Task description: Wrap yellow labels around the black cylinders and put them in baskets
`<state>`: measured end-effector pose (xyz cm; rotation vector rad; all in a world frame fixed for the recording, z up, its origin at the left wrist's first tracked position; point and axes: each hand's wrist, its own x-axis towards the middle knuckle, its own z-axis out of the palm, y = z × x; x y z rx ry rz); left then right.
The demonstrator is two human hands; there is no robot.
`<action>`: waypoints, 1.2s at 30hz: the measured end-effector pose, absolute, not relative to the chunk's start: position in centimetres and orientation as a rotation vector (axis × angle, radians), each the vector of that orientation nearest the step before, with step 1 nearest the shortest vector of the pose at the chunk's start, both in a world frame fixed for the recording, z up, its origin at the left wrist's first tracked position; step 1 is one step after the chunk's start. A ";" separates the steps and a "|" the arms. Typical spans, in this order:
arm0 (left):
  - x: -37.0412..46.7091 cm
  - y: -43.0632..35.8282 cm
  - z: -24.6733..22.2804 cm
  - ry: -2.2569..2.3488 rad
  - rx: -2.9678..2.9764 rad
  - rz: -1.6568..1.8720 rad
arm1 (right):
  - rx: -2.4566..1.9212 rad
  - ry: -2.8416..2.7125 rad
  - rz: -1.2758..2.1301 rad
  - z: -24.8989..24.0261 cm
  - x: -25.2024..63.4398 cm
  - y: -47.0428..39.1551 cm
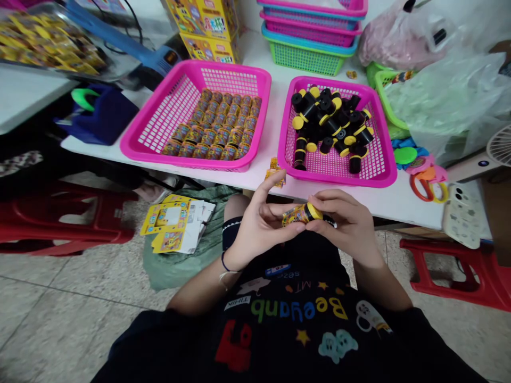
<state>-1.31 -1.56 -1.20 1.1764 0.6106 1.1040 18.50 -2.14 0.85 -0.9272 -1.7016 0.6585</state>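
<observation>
A small black cylindrical container (302, 214) with a yellow cap and a printed yellow label lies tilted between my hands, in front of my lap. My left hand (255, 226) holds its labelled end between thumb and fingers, the index finger raised. At the capped end, my right hand (349, 221) grips with thumb and fingertips. A dark bit shows by the right fingers, too small to make out. Beyond my hands, printed yellow labels (274, 173) lie at the table edge. One pink basket (337, 180) holds loose black-and-yellow containers; another pink basket (255, 159) holds labelled ones in rows.
Stacked baskets (307, 56) and yellow cartons (207, 50) stand at the back. A blue tape dispenser (106, 119) sits left. Scissors (423, 186), a phone (463, 215) and a fan (501, 146) are right. Red stools (451, 271) flank me; flattened cartons (179, 223) lie below.
</observation>
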 end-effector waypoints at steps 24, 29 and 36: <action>-2.0 -2.2 -1.4 0.672 1.599 1.288 | -0.834 -1.713 0.913 1.6 19.0 -1.9; -2.0 -2.4 -1.7 0.735 1.624 1.272 | -0.988 -1.813 0.662 2.6 18.6 -2.7; -2.3 -2.2 -2.4 0.692 1.687 1.253 | -1.021 -1.903 0.537 3.7 19.1 -3.6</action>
